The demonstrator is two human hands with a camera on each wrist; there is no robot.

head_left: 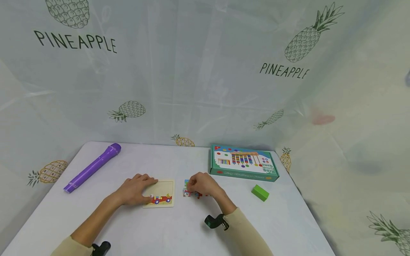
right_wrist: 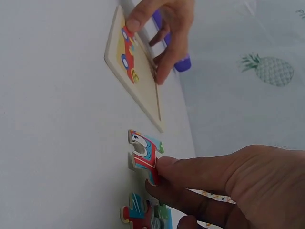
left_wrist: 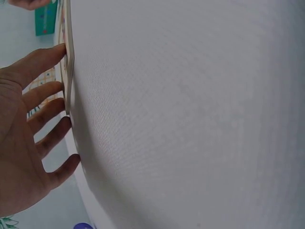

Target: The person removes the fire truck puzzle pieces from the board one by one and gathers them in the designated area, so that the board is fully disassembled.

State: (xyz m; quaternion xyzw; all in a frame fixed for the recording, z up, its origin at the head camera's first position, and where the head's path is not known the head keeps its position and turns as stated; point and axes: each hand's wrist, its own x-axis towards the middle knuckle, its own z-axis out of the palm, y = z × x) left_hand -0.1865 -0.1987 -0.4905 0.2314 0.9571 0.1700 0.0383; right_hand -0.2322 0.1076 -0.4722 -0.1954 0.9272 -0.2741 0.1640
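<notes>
A shallow wooden puzzle board (head_left: 166, 186) lies on the table, with a red car picture (head_left: 161, 200) along its near side and bare wood above. My left hand (head_left: 136, 190) rests on the board's left side, thumb over the car picture and fairly straight fingers at the far edge. Just right of the board, my right hand (head_left: 202, 183) pinches a red and blue puzzle piece (right_wrist: 143, 151) with a cartoon eye between thumb and index finger. Another puzzle piece (right_wrist: 138, 220), red and teal, lies beside it, partly hidden by the fingers in the head view.
At the back right is a green game box (head_left: 245, 163), with a green block (head_left: 260, 192) in front of it. A purple microphone-shaped stick (head_left: 93, 167) lies at the left. Behind the white table (head_left: 166, 231) hangs a pineapple-print curtain (head_left: 198, 71).
</notes>
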